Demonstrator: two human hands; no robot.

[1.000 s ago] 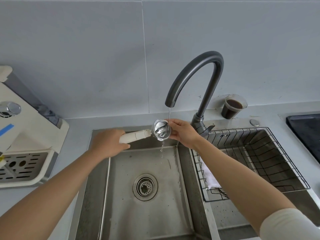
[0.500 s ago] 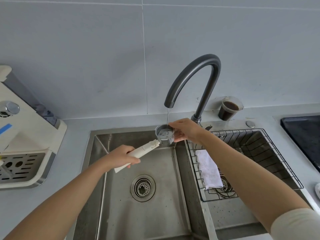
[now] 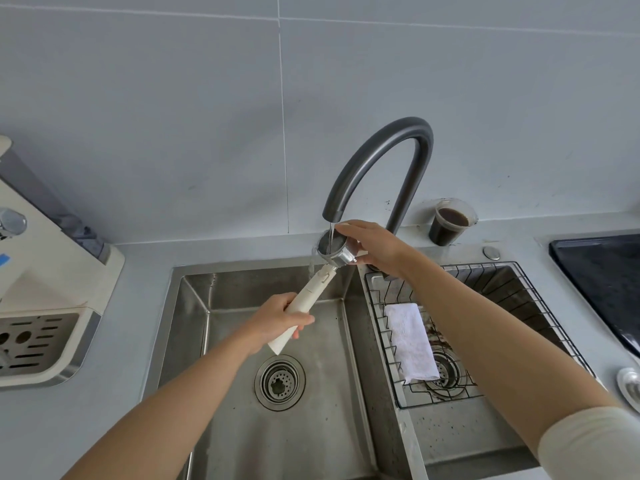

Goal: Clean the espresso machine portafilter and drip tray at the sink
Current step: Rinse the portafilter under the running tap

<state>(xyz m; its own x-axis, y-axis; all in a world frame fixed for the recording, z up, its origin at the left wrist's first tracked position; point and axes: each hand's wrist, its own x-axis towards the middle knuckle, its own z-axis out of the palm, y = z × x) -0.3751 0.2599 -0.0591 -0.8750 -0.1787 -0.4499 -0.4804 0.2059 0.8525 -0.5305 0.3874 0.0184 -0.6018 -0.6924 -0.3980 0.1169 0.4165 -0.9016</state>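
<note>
The portafilter [image 3: 334,245] has tipped upright since earlier; left hand [image 3: 277,320] gripping its handle, right hand [image 3: 374,247] clamped on its rim at 3 o'clock, swirl it under the faucet [image 3: 381,161] stream.

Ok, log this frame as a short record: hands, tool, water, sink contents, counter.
left hand: grip on portafilter handle
right hand: on the portafilter's metal head
tap: running into the basket
left basin: no items, drain open
right basin: wire rack with white cloth
counter: espresso machine at left, cup of dark liquid by tap
</note>
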